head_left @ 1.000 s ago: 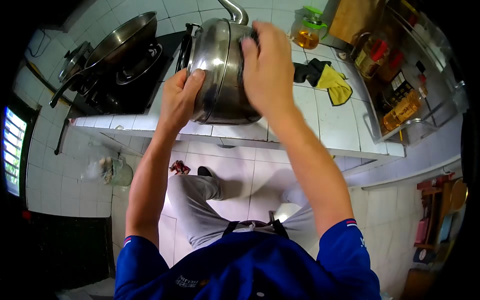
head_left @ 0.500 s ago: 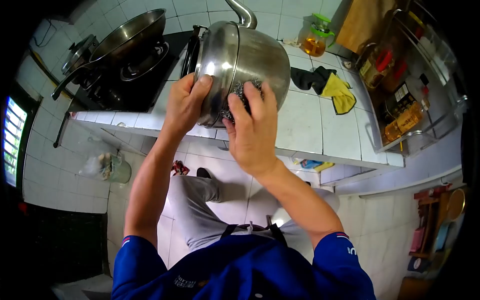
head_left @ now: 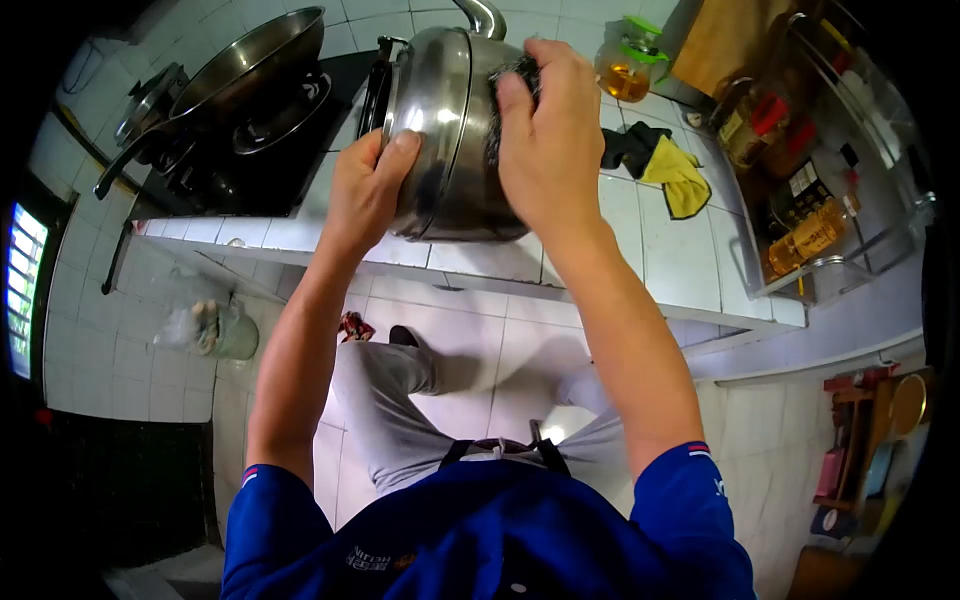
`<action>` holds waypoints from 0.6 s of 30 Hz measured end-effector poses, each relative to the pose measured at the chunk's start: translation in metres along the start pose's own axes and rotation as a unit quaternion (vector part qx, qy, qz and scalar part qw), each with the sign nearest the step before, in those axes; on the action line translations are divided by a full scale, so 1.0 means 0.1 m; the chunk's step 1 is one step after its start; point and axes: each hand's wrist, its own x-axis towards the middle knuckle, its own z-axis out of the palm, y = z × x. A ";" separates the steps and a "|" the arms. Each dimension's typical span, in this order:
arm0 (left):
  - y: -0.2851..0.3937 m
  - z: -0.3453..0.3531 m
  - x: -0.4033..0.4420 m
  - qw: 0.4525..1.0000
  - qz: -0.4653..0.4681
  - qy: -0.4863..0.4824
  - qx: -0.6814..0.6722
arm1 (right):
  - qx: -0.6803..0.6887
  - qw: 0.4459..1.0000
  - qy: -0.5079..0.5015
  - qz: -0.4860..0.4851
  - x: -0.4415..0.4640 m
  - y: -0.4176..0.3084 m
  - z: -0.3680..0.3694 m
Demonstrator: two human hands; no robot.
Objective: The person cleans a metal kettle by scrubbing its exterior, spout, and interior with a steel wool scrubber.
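Observation:
A shiny stainless steel kettle (head_left: 437, 130) is tilted on its side over the tiled counter, its curved spout (head_left: 485, 18) pointing away from me. My left hand (head_left: 368, 188) grips the kettle's near left rim, thumb on top and the other fingers mostly hidden. In my right hand (head_left: 555, 140) is a steel wool scourer (head_left: 516, 82), pressed against the kettle's right side. The palm and fingers cover much of the scourer. The kettle's dark handle (head_left: 376, 95) shows on its left.
A wok (head_left: 255, 60) sits on the black gas stove (head_left: 250, 185) at left. To the right lie a yellow-and-black cloth (head_left: 675, 180), a glass jug with a green lid (head_left: 628, 78) and a rack of bottles (head_left: 812, 240). A bin (head_left: 235, 335) stands below the counter.
My right hand has moved up and to the right across the kettle with the scourer. My left hand keeps its hold, and the kettle has shifted only slightly.

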 end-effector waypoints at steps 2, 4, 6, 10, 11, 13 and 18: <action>-0.03 -0.05 0.04 1.000 0.010 -0.005 0.004 | 0.014 0.999 0.030 -0.032 -0.03 0.04 0.05; -0.05 -0.09 0.05 1.000 0.023 -0.010 0.008 | -0.024 0.995 -0.012 -0.097 -0.50 -0.19 0.00; -0.02 -0.05 0.04 0.999 0.032 -0.009 0.001 | -0.015 0.990 -0.029 -0.137 -0.68 -0.14 0.03; 0.02 0.03 0.02 1.000 -0.004 -0.007 0.012 | 0.041 0.999 0.014 0.007 0.15 0.06 0.02; -0.01 0.01 0.04 1.000 -0.004 -0.016 0.000 | 0.039 0.999 0.014 0.004 0.08 0.08 0.01; 0.01 -0.01 0.05 1.000 0.005 -0.005 -0.005 | 0.007 0.997 0.026 -0.072 -0.13 0.02 0.05; -0.07 -0.07 0.01 0.999 0.032 -0.042 -0.002 | 0.020 0.992 -0.037 -0.115 -0.47 -0.13 -0.01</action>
